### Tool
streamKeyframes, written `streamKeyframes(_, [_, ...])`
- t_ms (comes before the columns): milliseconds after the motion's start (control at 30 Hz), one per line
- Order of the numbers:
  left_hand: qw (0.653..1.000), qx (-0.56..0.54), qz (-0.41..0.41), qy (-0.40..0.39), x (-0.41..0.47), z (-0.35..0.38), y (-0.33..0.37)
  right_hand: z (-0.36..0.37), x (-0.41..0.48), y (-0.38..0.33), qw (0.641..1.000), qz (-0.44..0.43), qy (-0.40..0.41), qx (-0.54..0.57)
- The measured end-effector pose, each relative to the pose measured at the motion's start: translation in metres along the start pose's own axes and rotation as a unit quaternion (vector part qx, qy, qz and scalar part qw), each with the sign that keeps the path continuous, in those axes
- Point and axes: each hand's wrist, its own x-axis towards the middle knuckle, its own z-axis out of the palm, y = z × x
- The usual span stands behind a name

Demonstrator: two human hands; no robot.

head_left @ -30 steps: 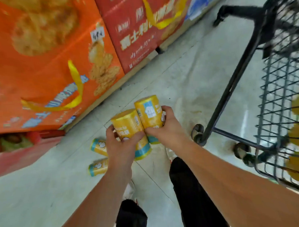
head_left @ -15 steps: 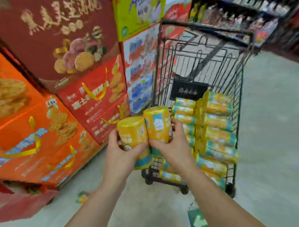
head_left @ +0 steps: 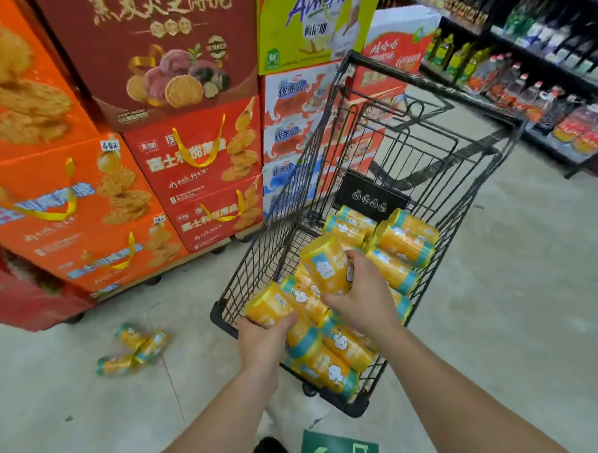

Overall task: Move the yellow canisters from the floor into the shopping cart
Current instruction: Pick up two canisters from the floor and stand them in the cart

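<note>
A black wire shopping cart stands in front of me with several yellow canisters lying in its basket. My left hand grips one yellow canister just inside the cart's near-left corner. My right hand holds another yellow canister above the pile in the basket. Three more yellow canisters lie on the floor to the left of the cart.
Stacked orange and red biscuit boxes wall off the left side. A shelf of bottles runs along the far right. A green arrow sticker is on the grey floor near my feet.
I have risen from the floor and turned to the cart. Both hands carried their canisters forward and down, from in front of the cart to inside its basket.
</note>
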Motion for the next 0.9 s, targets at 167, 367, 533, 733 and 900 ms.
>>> streamKeyframes(167, [0.998, -0.002, -0.052, 0.038, 0.056, 0.029, 0.0, 0.027, 0.067, 0.007, 0.995, -0.014, -0.06, -0.079])
streamKeyframes(367, [0.984, 0.13, -0.112, 0.056, 0.108, 0.065, -0.002, 0.075, 0.131, 0.032, 0.967, -0.021, -0.154, -0.204])
streamKeyframes(533, [0.967, 0.197, -0.155, 0.04, 0.133, 0.087, -0.023, 0.096, 0.157, 0.061, 0.914, 0.009, -0.277, -0.297])
streamKeyframes(733, [0.962, 0.228, -0.138, 0.065, 0.11, 0.089, -0.022, 0.084, 0.178, 0.068, 0.86, -0.081, -0.346, -0.365])
streamKeyframes(900, [0.955, 0.268, -0.086, 0.094, 0.079, 0.08, -0.028, 0.063, 0.168, 0.07, 0.86, -0.135, -0.345, -0.351])
